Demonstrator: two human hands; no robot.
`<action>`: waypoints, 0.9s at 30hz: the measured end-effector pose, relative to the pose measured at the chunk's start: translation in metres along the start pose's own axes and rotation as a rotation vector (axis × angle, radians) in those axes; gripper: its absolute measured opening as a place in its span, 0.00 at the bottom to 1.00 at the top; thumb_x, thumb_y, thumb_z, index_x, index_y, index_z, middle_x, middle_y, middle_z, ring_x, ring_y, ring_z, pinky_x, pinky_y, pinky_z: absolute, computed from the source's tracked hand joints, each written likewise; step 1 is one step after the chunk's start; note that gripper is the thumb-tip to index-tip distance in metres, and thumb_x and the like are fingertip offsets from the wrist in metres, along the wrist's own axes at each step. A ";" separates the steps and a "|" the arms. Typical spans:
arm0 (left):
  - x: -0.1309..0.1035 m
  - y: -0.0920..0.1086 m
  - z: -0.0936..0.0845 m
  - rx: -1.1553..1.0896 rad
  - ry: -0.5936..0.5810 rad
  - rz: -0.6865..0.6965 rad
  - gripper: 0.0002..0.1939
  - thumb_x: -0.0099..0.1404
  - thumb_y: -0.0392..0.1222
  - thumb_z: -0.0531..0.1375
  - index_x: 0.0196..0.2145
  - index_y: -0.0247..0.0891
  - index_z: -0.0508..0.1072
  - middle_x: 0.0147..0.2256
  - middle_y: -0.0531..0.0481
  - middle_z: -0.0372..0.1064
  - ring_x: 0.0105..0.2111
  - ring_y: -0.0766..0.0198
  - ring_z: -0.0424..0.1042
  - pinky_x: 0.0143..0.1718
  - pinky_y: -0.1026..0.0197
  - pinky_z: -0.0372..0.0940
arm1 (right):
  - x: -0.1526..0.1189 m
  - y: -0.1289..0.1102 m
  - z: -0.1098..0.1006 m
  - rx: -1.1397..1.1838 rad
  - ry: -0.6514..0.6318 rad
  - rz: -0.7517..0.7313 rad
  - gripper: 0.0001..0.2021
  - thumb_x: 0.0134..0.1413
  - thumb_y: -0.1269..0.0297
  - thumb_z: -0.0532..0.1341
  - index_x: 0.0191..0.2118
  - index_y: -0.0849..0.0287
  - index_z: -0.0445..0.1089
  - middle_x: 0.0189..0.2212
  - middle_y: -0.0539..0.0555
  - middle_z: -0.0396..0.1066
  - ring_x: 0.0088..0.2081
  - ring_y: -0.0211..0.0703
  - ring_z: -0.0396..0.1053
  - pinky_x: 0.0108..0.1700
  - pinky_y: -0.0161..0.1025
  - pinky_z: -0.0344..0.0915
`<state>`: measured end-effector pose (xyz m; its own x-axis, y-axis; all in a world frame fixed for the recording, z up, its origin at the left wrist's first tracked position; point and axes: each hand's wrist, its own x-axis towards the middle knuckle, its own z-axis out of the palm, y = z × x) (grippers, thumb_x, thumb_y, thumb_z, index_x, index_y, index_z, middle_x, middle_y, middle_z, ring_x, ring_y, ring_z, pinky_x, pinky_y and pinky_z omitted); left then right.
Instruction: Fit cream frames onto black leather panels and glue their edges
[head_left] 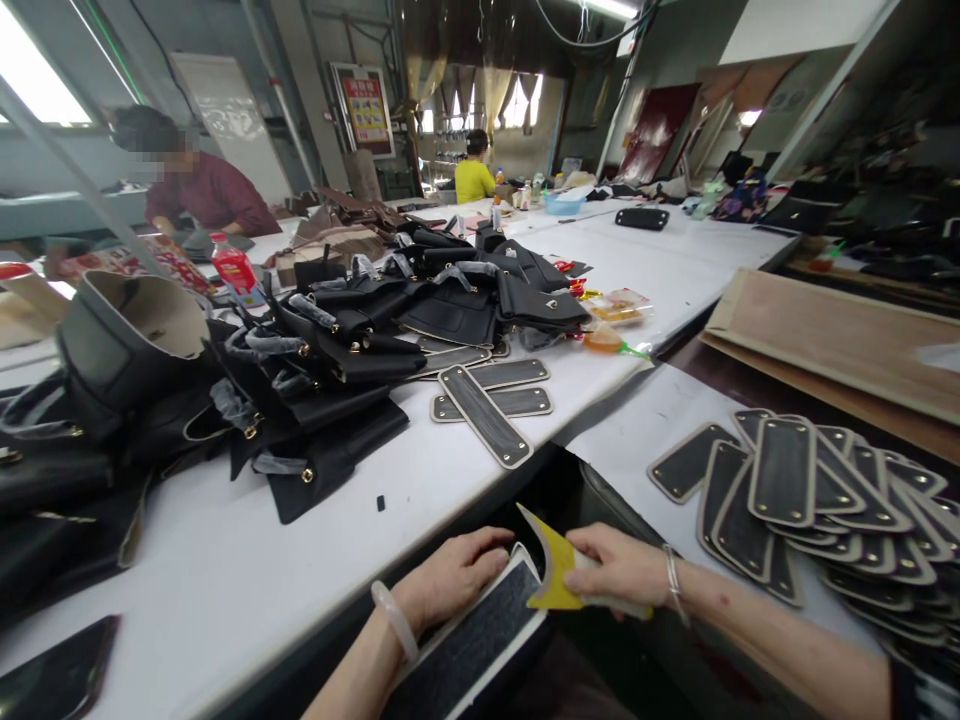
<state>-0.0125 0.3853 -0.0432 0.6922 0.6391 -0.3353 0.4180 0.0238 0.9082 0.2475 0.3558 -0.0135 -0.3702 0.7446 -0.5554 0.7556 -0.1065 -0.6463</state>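
Observation:
My right hand is closed around the handle of a yellow scraper with a wide, curved blade. The blade's lower corner meets the far end of a black panel with pale edges, low in front of me. My left hand grips the panel's left edge, fingers laid over its far end. Whether the panel is loose or part of a bag cannot be made out. On the table ahead lie a few black strips with pale borders and metal studs.
Black leather bags heap across the left and middle of the white table. Stacked studded panels are at right, below a brown board. A phone lies front left. Two people work farther back.

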 end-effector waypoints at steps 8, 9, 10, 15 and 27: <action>-0.001 0.000 0.001 -0.169 0.056 0.000 0.44 0.68 0.47 0.55 0.68 0.38 0.28 0.61 0.43 0.60 0.58 0.58 0.63 0.61 0.55 0.53 | 0.054 -0.026 -0.041 -0.645 0.269 -0.358 0.29 0.66 0.50 0.46 0.25 0.63 0.73 0.25 0.63 0.74 0.30 0.48 0.71 0.32 0.39 0.52; -0.002 0.002 0.000 -0.150 0.061 0.004 0.43 0.68 0.47 0.55 0.69 0.39 0.31 0.63 0.44 0.58 0.59 0.58 0.61 0.62 0.55 0.52 | 0.059 -0.030 -0.043 -0.697 0.257 -0.410 0.29 0.66 0.50 0.46 0.26 0.63 0.74 0.25 0.63 0.75 0.29 0.48 0.71 0.31 0.39 0.51; -0.003 0.005 -0.001 -0.123 0.069 0.001 0.41 0.68 0.48 0.55 0.69 0.40 0.35 0.64 0.45 0.56 0.61 0.57 0.59 0.63 0.55 0.50 | 0.064 -0.033 -0.043 -0.743 0.246 -0.458 0.30 0.66 0.50 0.46 0.26 0.63 0.75 0.25 0.63 0.75 0.28 0.48 0.71 0.30 0.38 0.51; -0.005 0.022 -0.003 -0.011 0.079 0.002 0.29 0.69 0.45 0.53 0.65 0.44 0.54 0.59 0.51 0.65 0.57 0.57 0.63 0.60 0.56 0.54 | 0.079 -0.042 -0.041 -0.914 0.208 -0.633 0.29 0.66 0.50 0.47 0.24 0.61 0.75 0.23 0.61 0.76 0.25 0.45 0.71 0.26 0.37 0.49; -0.007 0.036 -0.001 0.077 0.070 0.032 0.15 0.70 0.44 0.49 0.47 0.39 0.71 0.41 0.50 0.73 0.41 0.59 0.71 0.46 0.61 0.62 | 0.072 -0.055 -0.039 -1.051 0.180 -0.622 0.27 0.66 0.53 0.48 0.25 0.60 0.77 0.22 0.59 0.76 0.25 0.47 0.74 0.25 0.37 0.54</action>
<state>-0.0027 0.3823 -0.0081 0.6640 0.6911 -0.2855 0.4418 -0.0546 0.8954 0.2008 0.4413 0.0023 -0.8052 0.5680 -0.1704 0.5757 0.8176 0.0053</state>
